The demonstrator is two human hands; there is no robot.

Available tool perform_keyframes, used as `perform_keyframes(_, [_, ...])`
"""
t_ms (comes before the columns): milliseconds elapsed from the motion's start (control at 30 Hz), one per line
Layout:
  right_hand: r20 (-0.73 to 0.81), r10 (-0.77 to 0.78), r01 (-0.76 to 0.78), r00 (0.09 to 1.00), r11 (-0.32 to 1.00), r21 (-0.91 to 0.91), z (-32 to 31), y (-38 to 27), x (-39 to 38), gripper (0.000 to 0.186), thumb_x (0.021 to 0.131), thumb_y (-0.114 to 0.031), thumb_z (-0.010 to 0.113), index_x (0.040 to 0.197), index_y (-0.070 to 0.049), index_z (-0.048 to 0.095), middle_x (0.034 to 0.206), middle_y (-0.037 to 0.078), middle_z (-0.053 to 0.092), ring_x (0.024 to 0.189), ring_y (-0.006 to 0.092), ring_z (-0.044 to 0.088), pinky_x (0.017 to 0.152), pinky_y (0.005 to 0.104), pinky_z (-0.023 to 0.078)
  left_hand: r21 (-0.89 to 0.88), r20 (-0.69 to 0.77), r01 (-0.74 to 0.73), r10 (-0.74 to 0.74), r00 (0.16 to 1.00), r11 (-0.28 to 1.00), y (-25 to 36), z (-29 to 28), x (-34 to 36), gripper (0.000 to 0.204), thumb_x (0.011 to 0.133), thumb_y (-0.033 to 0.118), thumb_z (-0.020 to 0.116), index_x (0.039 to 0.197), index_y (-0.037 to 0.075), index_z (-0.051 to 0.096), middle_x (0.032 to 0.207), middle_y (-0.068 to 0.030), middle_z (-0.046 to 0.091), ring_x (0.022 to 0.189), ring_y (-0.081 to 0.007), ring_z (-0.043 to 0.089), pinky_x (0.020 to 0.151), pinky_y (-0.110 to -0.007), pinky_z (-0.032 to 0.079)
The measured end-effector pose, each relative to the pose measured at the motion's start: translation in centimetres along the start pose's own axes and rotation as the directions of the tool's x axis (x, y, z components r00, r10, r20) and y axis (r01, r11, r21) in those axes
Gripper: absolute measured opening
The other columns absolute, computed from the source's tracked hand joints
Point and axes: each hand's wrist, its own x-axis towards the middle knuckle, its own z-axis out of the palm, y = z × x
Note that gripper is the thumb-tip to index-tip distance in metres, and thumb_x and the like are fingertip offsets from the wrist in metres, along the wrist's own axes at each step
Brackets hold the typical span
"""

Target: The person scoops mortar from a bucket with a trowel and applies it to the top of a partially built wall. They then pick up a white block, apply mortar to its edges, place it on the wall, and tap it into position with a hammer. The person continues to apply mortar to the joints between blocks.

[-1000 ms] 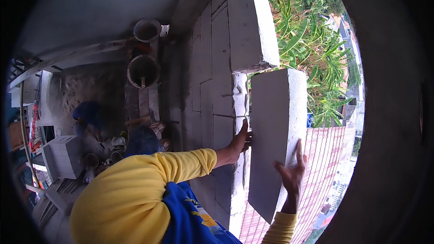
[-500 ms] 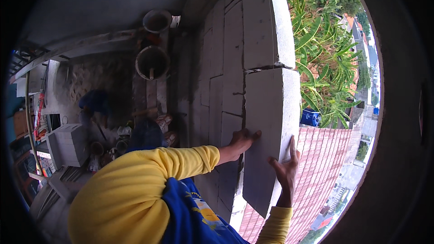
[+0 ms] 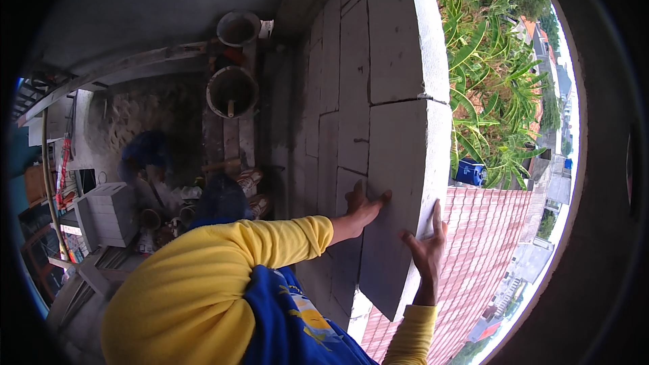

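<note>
Pale block point(image 3: 397, 155), seated along block wall point(image 3: 329, 155)
Left hand point(image 3: 362, 211) spread, touching both; right hand point(image 3: 427, 249) clasping block's edge

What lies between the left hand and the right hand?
Between the left hand and right hand, the head view shows only the bare face of the grey building block.

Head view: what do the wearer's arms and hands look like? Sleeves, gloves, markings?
Left hand and right hand: both bare, no gloves. Left sleeve: long, plain yellow, loosely folded toward the shoulder. Right sleeve: also yellow, reaching about the wrist. No cables visible on either arm.
</note>
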Motion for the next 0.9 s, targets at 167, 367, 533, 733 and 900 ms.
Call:
perform_keyframes(167, [0.02,0.009,-0.01,1.0,1.0,0.029,0.2,-0.3,0.2,0.114,0.067,-0.019,0.088,0.168,-0.013,0.037,0.122,0.02,0.049,0.12,0.0406,0.062,0.103,0.0467,0.06,-0.029,-0.025,-0.012,0.011,1.0,0.999,0.5,-0.3,-0.4,0.115,0.094,0.059,0.076,0.17,0.003,0.01,0.165,-0.0259,0.028,0.155,-0.0363,0.035,0.125,-0.044,0.038])
perform_keyframes(367, [-0.011,-0.019,0.017,1.0,0.988,-0.155,-0.1,0.1,0.2,0.114,0.067,-0.019,0.089,0.169,-0.022,0.038,0.118,0.021,0.052,0.116,0.0419,0.062,0.103,0.0511,0.055,-0.122,0.05,-0.084,0.091,0.995,0.989,-0.2,-0.1,0.6,0.093,0.098,0.051,0.076,0.161,-0.001,0.033,0.151,-0.0197,0.053,0.141,-0.0291,0.052,0.118,-0.041,0.044])
perform_keyframes(533, [-0.029,-0.045,0.04,0.999,0.989,-0.143,-0.3,0.6,0.5,0.112,0.068,-0.023,0.091,0.168,-0.029,0.04,0.12,0.024,0.053,0.117,0.044,0.06,0.106,0.0501,0.051,-0.188,0.197,-0.055,0.093,0.976,0.981,-0.9,-0.5,2.1,0.069,0.103,0.048,0.071,0.152,0.005,0.047,0.143,-0.0102,0.06,0.133,-0.0226,0.056,0.112,-0.039,0.047])
perform_keyframes(733, [-0.05,-0.022,0.013,0.999,0.985,-0.172,-0.2,0.7,0.0,0.11,0.069,-0.028,0.092,0.167,-0.027,0.042,0.122,0.026,0.054,0.118,0.0451,0.06,0.107,0.0505,0.05,-0.206,0.224,-0.041,0.088,0.971,0.978,-1.0,-0.5,2.1,0.067,0.103,0.048,0.07,0.153,0.007,0.051,0.151,-0.0121,0.057,0.138,-0.0271,0.055,0.113,-0.043,0.047])
perform_keyframes(900, [-0.039,0.004,-0.009,0.999,0.99,-0.138,0.1,0.1,0.4,0.109,0.069,-0.029,0.093,0.166,-0.027,0.043,0.126,0.029,0.054,0.122,0.0471,0.057,0.108,0.0515,0.049,-0.192,0.211,-0.051,0.092,0.973,0.98,-0.4,-0.8,1.5,0.069,0.104,0.051,0.068,0.155,0.007,0.049,0.153,-0.0128,0.055,0.139,-0.0276,0.053,0.114,-0.042,0.045])
